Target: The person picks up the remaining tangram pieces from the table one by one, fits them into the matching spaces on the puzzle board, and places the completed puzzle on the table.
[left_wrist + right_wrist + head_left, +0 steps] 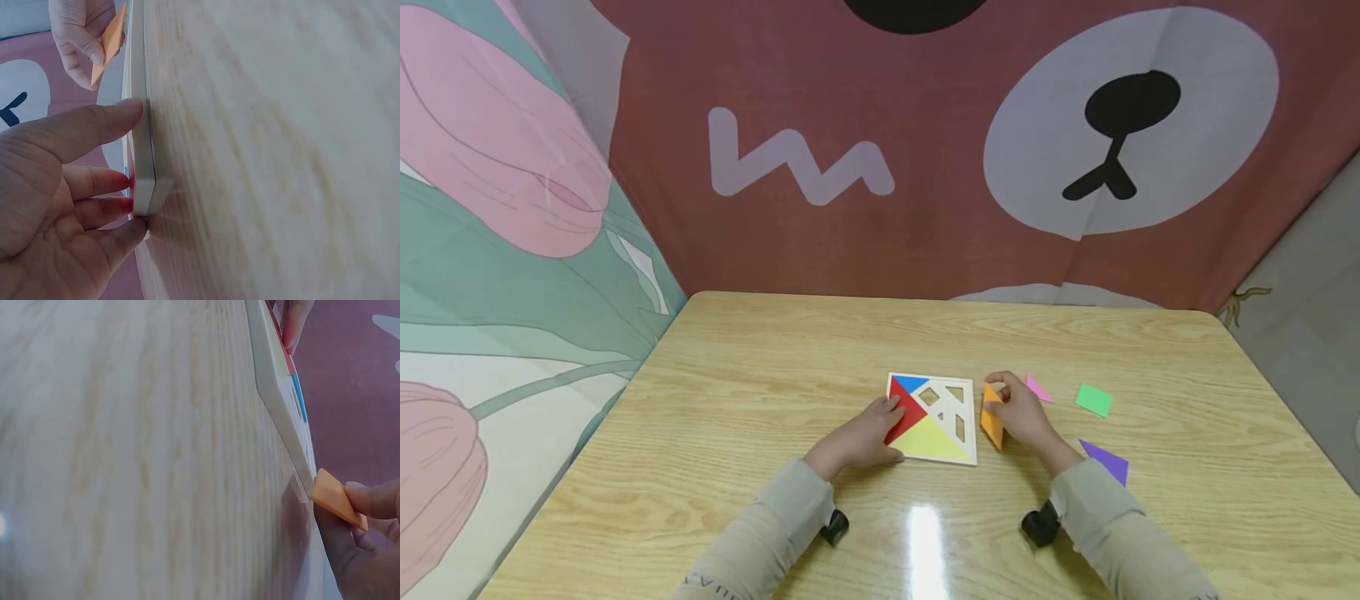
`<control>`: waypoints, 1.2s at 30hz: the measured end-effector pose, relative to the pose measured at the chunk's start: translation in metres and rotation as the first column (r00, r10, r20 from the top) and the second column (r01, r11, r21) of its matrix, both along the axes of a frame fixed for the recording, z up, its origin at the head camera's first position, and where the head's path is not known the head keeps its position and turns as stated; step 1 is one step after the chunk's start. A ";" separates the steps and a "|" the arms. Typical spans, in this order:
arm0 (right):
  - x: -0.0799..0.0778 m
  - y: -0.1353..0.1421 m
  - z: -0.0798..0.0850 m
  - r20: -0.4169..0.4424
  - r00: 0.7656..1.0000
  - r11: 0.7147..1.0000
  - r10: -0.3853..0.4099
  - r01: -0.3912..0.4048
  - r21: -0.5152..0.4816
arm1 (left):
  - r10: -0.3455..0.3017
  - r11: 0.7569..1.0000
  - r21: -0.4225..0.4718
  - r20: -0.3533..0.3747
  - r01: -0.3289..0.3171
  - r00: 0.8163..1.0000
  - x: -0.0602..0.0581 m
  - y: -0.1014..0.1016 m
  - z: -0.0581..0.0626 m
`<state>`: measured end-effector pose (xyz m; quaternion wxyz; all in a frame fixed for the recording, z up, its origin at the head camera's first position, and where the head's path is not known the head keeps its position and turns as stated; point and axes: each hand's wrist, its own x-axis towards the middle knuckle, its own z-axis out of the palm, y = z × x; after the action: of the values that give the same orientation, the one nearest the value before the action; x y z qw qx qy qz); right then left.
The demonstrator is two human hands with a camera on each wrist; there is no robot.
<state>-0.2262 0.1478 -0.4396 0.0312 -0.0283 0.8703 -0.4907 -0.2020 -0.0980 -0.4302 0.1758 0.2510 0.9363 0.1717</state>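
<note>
A white tangram board [969, 408] lies on the table with a red triangle [912, 410], a yellow triangle [931, 442] and a blue triangle [910, 383] set in it; its right part shows bare cut-outs. My left hand [867, 435] holds the near-left corner, thumb against the near edge and fingertips on the red triangle and the left edge. Just off the board's right side, my right hand [1026, 414] pinches an orange tangram piece [335, 497] between thumb and fingers. The orange piece is tilted up on edge.
Loose on the table, right of the board, lie a pink triangle [1037, 389], a green piece [1093, 400] and a purple piece [1108, 463], partly behind the right sleeve. A printed cloth [925, 233] hangs along the wooden table's [775, 333] far edge.
</note>
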 end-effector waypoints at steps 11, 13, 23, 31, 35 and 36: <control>0.000 -0.006 -0.001 -0.004 1.000 1.000 0.011 -0.011 -0.026 | -0.005 1.000 -0.002 -0.008 0.005 1.000 0.000 0.001 0.001; 0.001 -0.007 0.000 -0.007 1.000 0.999 0.016 -0.016 -0.028 | -0.007 1.000 -0.002 -0.009 0.007 1.000 0.000 0.001 0.001; 0.002 -0.012 0.003 -0.007 1.000 0.997 0.010 -0.011 -0.071 | -0.006 1.000 -0.008 -0.006 0.006 1.000 0.001 0.002 0.003; 0.004 -0.012 -0.002 -0.098 0.995 0.987 0.034 -0.049 -0.152 | -0.001 1.000 -0.007 0.000 0.001 1.000 0.001 0.002 0.004; 0.003 -0.015 -0.001 -0.044 0.999 0.990 0.017 -0.023 -0.141 | -0.002 1.000 -0.012 -0.002 0.002 1.000 0.001 0.001 0.002; 0.002 -0.016 0.000 -0.029 0.999 0.991 0.013 -0.017 -0.134 | -0.002 1.000 -0.014 -0.003 0.002 1.000 0.001 0.001 0.002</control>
<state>-0.2238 0.1322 -0.4398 0.0206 -0.0437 0.8354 -0.5475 -0.2014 -0.0968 -0.4286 0.1765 0.2509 0.9374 0.1648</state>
